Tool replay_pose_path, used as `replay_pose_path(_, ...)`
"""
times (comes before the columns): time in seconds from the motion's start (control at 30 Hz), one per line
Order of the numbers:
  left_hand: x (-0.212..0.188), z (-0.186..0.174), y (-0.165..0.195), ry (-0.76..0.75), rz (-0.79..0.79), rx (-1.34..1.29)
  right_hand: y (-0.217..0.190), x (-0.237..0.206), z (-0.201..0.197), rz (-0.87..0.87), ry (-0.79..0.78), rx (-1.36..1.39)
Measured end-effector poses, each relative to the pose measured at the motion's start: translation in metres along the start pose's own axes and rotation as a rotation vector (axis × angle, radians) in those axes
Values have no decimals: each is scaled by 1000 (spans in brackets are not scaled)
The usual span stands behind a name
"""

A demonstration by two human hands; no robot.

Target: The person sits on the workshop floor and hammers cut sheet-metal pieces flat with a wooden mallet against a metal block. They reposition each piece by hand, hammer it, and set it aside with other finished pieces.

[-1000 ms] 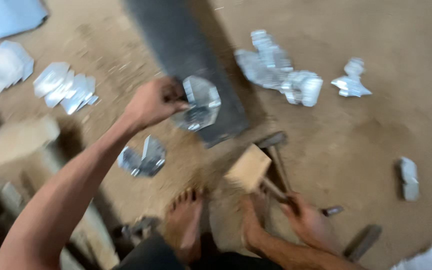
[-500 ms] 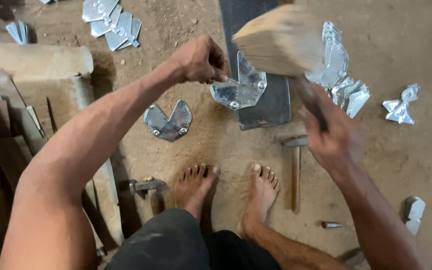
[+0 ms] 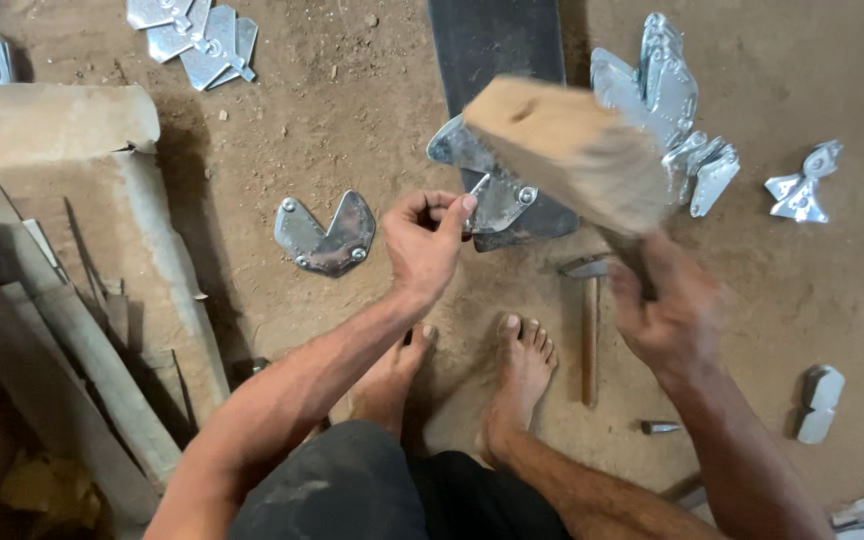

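My left hand (image 3: 428,243) pinches the near edge of a shiny bent metal plate (image 3: 492,195) that lies on a dark flat steel block (image 3: 497,45) on the dirt floor. My right hand (image 3: 667,315) grips the handle of a wooden mallet (image 3: 567,150), whose pale blocky head is blurred and raised over the plate. A second V-shaped riveted metal plate (image 3: 327,235) lies on the ground just left of my left hand. My bare feet are below the block.
A steel hammer (image 3: 587,320) lies on the ground by my right foot. Piles of similar shiny plates sit at the right (image 3: 677,110), far right (image 3: 802,190) and top left (image 3: 197,35). Cardboard (image 3: 62,130) and wooden slats (image 3: 62,350) fill the left side.
The mallet has swung down from upper right toward the plate on the block. My left hand has shifted its hold to the plate's near edge. The view has tilted slightly.
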State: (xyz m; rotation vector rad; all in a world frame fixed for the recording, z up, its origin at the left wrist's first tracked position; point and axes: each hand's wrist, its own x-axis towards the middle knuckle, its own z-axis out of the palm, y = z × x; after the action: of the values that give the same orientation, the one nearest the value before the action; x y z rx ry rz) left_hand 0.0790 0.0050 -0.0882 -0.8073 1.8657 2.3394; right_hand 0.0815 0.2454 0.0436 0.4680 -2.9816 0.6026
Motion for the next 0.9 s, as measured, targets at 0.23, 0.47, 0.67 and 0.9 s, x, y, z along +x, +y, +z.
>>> replay_pose_path(0.23, 32, -20, 41, -280, 30, 235, -14, -30, -36, 134, 46, 120)
replay_pose_path(0.47, 136, -27, 81, -850, -354, 360, -19, -24, -15, 24, -64, -57)
replay_pose_path(0.67, 55, -25, 15, -298, -286, -147, -13, -33, -7, 76, 48, 32)
replay_pose_path(0.9, 8, 5, -18, -62, -178, -581, -18, -43, -4, 195, 30, 52)
